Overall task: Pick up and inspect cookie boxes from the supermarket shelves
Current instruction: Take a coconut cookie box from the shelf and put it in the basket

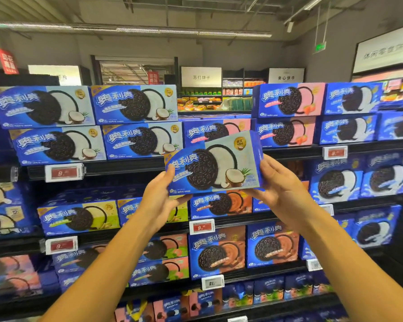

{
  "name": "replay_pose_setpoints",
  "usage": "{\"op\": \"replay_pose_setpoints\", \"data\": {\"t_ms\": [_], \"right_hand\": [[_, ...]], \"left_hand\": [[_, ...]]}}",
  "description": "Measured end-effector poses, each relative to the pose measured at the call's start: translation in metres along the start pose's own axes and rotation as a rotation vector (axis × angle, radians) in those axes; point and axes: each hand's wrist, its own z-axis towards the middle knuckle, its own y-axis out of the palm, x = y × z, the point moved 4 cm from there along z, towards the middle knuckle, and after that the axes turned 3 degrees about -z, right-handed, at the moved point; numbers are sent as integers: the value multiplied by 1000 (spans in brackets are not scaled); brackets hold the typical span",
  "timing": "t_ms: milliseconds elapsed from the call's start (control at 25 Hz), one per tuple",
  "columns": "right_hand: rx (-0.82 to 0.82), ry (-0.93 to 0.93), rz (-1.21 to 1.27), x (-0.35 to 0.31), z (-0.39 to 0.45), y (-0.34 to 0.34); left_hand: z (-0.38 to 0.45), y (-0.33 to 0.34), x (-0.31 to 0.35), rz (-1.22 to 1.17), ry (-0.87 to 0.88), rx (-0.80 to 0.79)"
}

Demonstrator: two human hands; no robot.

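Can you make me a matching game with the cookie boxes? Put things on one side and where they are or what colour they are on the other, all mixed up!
Things:
1. coconut box
2. strawberry boxes
3. chocolate boxes
4. left hand

Places or colours:
A. brown-fronted, on a lower shelf
B. held up in both hands
C. pink-fronted, on the top shelf at the right
D. gripping the held box's lower left corner

Pairs: 1-B, 2-C, 3-A, 4-D

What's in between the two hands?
The coconut cookie box, seen in the head view. The left hand grips its lower left end and the right hand its right end; it is tilted, right side higher.
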Motion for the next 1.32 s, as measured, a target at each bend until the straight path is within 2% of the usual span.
{"op": "replay_pose_setpoints", "data": {"t_ms": [160, 400, 760, 880, 1040, 1160, 1320], "right_hand": [[-112, -99, -67, -19, -15, 10], [-74, -292, -314, -39, -24, 20], [-94, -291, -354, -51, -32, -41], [-65, -272, -272, -56, -28, -67], [15, -168, 42, -62, -19, -114], [-39, -92, 243, -61, -15, -143], [-25, 16, 491, -55, -17, -161]], "left_hand": [[8, 20, -11, 31, -14, 24], [14, 68, -29, -11, -96, 37], [13, 118, -54, 88, -101, 96], [10, 126, -56, 275, -82, 113], [5, 129, -43, 505, 13, 172], [-1, 139, -21, 437, 95, 203], [-18, 161, -5, 366, 236, 201]]}}
